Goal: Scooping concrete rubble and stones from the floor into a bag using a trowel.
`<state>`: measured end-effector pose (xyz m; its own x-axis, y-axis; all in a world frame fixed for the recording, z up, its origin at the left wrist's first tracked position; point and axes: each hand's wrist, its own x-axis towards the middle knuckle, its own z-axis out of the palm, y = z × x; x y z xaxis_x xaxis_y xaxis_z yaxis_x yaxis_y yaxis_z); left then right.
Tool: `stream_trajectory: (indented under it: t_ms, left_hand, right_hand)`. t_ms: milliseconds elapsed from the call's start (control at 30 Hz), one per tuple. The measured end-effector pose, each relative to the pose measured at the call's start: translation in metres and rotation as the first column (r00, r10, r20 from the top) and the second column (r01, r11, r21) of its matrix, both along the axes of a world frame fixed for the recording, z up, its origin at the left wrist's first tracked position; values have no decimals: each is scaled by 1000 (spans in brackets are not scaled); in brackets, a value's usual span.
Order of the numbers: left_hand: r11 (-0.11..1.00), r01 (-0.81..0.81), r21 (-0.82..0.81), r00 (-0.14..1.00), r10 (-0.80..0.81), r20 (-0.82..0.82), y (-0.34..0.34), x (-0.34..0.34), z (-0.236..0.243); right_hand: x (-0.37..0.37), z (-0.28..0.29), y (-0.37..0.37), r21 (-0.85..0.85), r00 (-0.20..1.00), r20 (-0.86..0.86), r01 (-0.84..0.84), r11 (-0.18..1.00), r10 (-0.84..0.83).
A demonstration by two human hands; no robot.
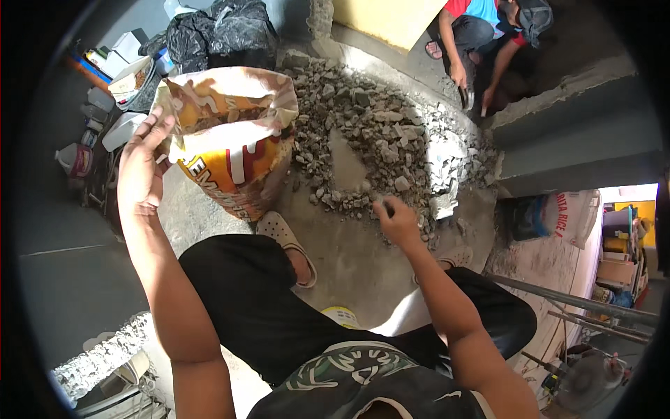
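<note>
My left hand (145, 157) grips the rim of an open printed cement sack (234, 164), fingers over its left edge. The sack stands upright, orange and brown, with broken rubble inside (234, 116). My right hand (399, 221) is closed at the near edge of a heap of grey concrete rubble (391, 133). Something small and dark shows between its thumb and fingers, but I cannot make out what it is. A flat pale grey patch (347, 160) lies amid the rubble, just beyond that hand.
At the upper right another person (488, 35) crouches, hands low at a broken wall edge, with a tool. Black garbage bags (223, 35) and containers crowd the upper left. A low wall (579, 133), a rice sack (569, 216), metal bars (579, 300) and a fan (590, 380) stand right.
</note>
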<state>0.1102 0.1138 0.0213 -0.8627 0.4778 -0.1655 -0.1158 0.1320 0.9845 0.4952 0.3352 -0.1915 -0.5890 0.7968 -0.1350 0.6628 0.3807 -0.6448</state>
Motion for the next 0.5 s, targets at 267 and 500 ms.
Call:
stream_trajectory:
  t_ms: [267, 500]
  left_hand:
    - [998, -55, 13, 998, 55, -39, 7, 13, 9]
    - [999, -35, 20, 998, 36, -50, 8, 6, 8]
  right_hand:
    - [66, -97, -53, -276, 788, 383, -400, 874, 482]
    - [-85, -105, 51, -90, 872, 384, -291, 952, 303]
